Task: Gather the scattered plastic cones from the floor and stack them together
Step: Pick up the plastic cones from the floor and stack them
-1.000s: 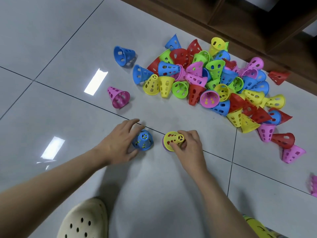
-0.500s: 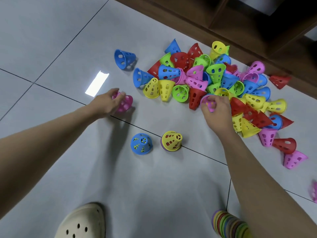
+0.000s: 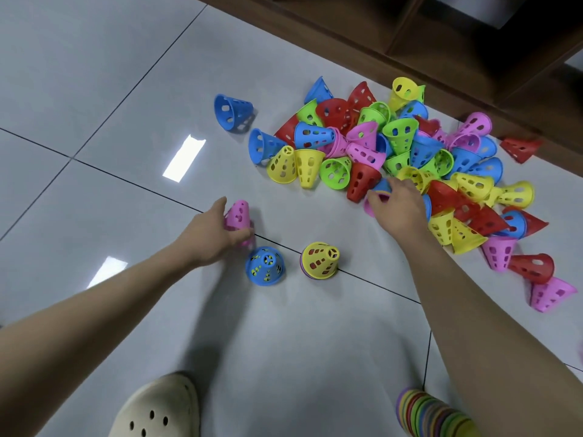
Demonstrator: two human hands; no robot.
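Observation:
A heap of red, blue, yellow, green and pink perforated cones [image 3: 407, 143] lies on the grey tiles. Nearer me stand two short upright stacks, one topped by a blue cone [image 3: 265, 266], the other by a yellow cone [image 3: 320, 260]. My left hand [image 3: 214, 238] grips a pink cone [image 3: 238, 212] just left of the blue-topped stack. At the heap's near edge my right hand [image 3: 400, 206] curls round another pink cone [image 3: 368, 205], which it mostly hides; a bit of blue shows above the fingers.
A lone blue cone [image 3: 233, 113] lies left of the heap. Red [image 3: 533, 268] and pink [image 3: 550, 293] cones lie at right. A long multicoloured stack [image 3: 435, 414] lies at bottom right, a cream clog [image 3: 157, 411] at bottom. Dark wooden furniture [image 3: 441, 42] borders the far side.
My left hand has lifted the pink cone upright and brought it toward the blue-topped stack. My right hand has drawn its pink cone a little out of the heap toward me.

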